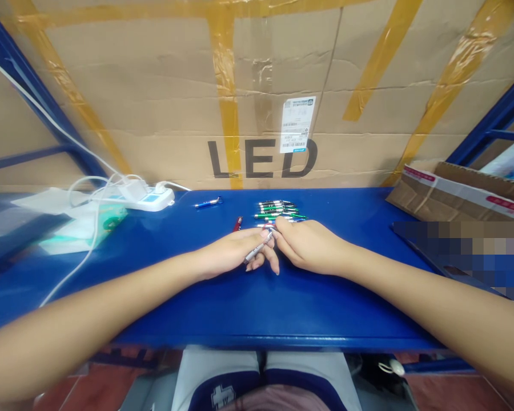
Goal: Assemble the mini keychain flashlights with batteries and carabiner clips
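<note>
My left hand [235, 251] holds a silver pen [257, 249] between thumb and fingers, tilted up to the right. The fingertips of my right hand [306, 242] are pinched at the pen's upper end, where a small reddish part shows. Just behind my hands lies a row of several green, black and blue pens [276, 209] on the blue table [274, 314]. A red pen [238, 223] rests behind my left hand, and a blue pen [208, 202] lies apart, farther back on the left.
A white power strip [154, 200] with cables and a green-and-white packet [83, 228] sit at the left. An open cardboard box [428, 194] and a dark, partly pixelated object [424, 245] are at the right. A large cardboard panel [175, 103] stands behind the table.
</note>
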`<state>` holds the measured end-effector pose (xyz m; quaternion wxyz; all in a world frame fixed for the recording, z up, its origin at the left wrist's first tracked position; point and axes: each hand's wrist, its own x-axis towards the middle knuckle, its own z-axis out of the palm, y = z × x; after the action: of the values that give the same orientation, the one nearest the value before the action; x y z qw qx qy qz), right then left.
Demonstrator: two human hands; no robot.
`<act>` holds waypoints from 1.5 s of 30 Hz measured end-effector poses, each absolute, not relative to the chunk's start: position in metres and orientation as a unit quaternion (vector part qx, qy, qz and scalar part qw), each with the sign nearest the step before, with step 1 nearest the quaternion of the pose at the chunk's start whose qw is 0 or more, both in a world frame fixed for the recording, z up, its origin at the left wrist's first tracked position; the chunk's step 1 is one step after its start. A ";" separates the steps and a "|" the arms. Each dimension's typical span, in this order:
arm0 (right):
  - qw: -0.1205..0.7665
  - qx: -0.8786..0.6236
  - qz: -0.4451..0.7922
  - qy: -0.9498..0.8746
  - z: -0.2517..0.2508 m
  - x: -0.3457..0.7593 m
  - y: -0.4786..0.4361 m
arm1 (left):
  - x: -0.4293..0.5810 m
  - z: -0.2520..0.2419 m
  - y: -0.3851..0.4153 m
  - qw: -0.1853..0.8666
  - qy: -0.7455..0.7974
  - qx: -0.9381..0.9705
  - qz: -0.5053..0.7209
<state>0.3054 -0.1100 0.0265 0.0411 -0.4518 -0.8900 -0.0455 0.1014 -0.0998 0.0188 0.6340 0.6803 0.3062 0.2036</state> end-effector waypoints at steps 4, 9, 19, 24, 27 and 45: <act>0.042 -0.462 -0.044 -0.885 0.027 0.304 -0.111 | 0.103 0.014 -0.099 0.643 0.306 0.665 0.223; 0.043 -0.472 -0.043 -0.879 0.026 0.301 -0.112 | 0.105 0.014 -0.100 0.646 0.306 0.660 0.231; 0.034 -0.481 -0.049 -0.875 0.029 0.297 -0.115 | 0.107 0.012 -0.099 0.638 0.317 0.655 0.251; 0.067 -0.456 -0.026 -0.887 0.029 0.307 -0.108 | 0.105 0.013 -0.096 0.661 0.337 0.597 0.305; 0.078 -0.441 -0.014 -0.894 0.028 0.311 -0.105 | 0.105 0.015 -0.095 0.685 0.353 0.552 0.318; 0.207 -0.374 0.191 -0.884 0.026 0.316 -0.097 | 0.099 0.006 -0.090 0.471 0.323 0.753 0.326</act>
<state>0.3161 -0.0974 0.0260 0.2071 -0.3737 -0.8837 0.1911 0.0989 -0.0898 0.0057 0.4714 0.7530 0.3231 0.3262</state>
